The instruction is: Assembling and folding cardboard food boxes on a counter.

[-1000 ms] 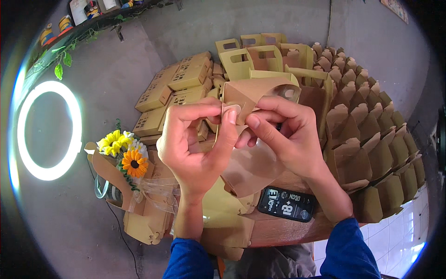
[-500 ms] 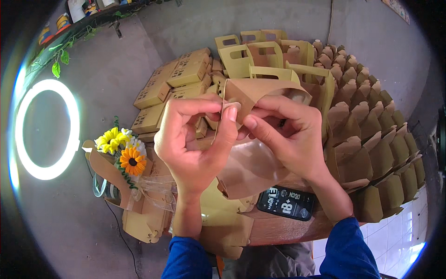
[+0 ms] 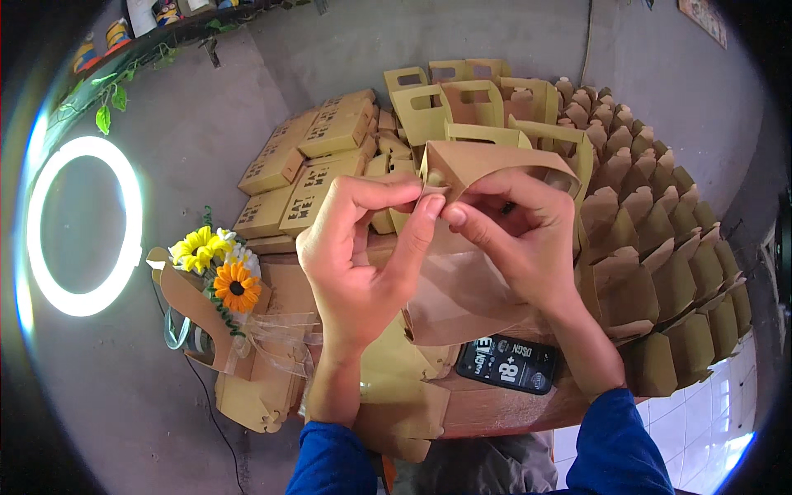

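A partly folded brown cardboard box (image 3: 483,161) with a clear plastic window (image 3: 462,285) is held up over the table. My left hand (image 3: 355,264) pinches a small flap at its left corner between thumb and fingers. Close beside it, my right hand (image 3: 528,243) grips the box's side wall, thumb in front and the other fingers partly hidden behind the cardboard. Both thumbs nearly meet at the corner. Whether the flap sits in a slot cannot be made out.
Closed boxes (image 3: 322,181) are stacked behind on the left. Carriers with handle holes (image 3: 422,111) stand at the back, and rows of open boxes (image 3: 627,280) fill the right. Flat cardboard (image 3: 404,404) and a phone (image 3: 507,363) lie near the front edge. Artificial flowers (image 3: 235,285) and a ring light (image 3: 124,190) are left.
Both hands and the box have shifted slightly, the left hand and box corner moving to the right. My left thumb and fingers have drawn closer together on the corner flap.
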The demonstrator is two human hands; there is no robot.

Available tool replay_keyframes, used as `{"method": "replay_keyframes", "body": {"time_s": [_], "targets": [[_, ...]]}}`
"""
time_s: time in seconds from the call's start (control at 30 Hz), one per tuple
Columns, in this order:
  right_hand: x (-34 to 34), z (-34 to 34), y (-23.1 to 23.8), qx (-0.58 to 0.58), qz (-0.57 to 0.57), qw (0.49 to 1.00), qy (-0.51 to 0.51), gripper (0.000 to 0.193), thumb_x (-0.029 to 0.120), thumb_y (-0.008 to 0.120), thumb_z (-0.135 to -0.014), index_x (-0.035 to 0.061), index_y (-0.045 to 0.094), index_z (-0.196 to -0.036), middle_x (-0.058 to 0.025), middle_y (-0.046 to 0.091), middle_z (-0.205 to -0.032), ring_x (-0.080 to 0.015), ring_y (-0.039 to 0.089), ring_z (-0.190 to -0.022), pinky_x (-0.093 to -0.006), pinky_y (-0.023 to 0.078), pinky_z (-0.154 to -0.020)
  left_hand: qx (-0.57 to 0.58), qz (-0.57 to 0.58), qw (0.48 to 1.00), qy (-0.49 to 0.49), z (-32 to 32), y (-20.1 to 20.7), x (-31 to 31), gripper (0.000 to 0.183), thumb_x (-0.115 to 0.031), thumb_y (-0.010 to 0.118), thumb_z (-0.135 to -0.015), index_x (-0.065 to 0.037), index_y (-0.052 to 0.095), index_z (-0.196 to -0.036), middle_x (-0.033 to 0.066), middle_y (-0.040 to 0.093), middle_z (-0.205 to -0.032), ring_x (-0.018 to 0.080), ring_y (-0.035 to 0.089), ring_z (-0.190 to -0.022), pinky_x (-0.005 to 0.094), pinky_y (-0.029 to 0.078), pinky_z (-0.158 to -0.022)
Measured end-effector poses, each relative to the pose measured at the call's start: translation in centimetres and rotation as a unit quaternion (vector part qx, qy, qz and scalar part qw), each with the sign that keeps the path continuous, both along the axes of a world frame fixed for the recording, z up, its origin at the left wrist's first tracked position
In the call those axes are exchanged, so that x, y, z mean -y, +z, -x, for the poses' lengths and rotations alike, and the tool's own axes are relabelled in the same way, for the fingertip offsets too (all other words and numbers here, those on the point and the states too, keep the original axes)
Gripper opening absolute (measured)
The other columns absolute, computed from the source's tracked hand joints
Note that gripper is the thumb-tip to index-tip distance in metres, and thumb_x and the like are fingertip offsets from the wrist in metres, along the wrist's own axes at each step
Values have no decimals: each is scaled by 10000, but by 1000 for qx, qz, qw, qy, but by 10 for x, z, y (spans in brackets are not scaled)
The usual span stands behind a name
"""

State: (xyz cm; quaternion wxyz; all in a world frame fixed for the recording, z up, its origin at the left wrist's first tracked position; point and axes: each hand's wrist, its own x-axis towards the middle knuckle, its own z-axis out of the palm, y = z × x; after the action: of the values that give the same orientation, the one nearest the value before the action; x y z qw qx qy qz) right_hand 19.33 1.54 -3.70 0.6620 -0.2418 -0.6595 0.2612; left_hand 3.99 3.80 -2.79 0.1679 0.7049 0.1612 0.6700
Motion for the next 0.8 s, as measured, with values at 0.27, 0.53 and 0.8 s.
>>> {"method": "replay_keyframes", "body": {"time_s": [0.27, 0.53, 0.8], "targets": [[-7, 6, -11, -51, -5, 999, -1, 131, -8, 681, -849, -53, 649, -967, -83, 670, -925, -110, 633, -867, -244, 517, -774, -17, 13, 999, 24, -1, -1, 0, 106, 29, 700, -816, 44, 601, -847, 142, 693, -891, 116, 652, -796, 224, 508, -689], [-9, 10, -13, -31, -7, 997, -74, 145, 36, 698, -847, -47, 664, -961, -70, 685, -859, -85, 615, -786, -218, 493, -682, -39, -2, 998, 39, 3, 0, -5, 86, 29, 698, -810, 40, 619, -842, 143, 696, -905, 138, 670, -799, 236, 514, -694], [-7, 9, -12, -34, 34, 996, -72, 139, 66, 687, -864, -41, 681, -952, -65, 688, -855, -73, 608, -765, -207, 484, -647, 25, 65, 996, -54, 1, 3, -4, 130, 78, 678, -812, 69, 600, -915, 113, 639, -938, 140, 640, -884, 264, 553, -774]]}}
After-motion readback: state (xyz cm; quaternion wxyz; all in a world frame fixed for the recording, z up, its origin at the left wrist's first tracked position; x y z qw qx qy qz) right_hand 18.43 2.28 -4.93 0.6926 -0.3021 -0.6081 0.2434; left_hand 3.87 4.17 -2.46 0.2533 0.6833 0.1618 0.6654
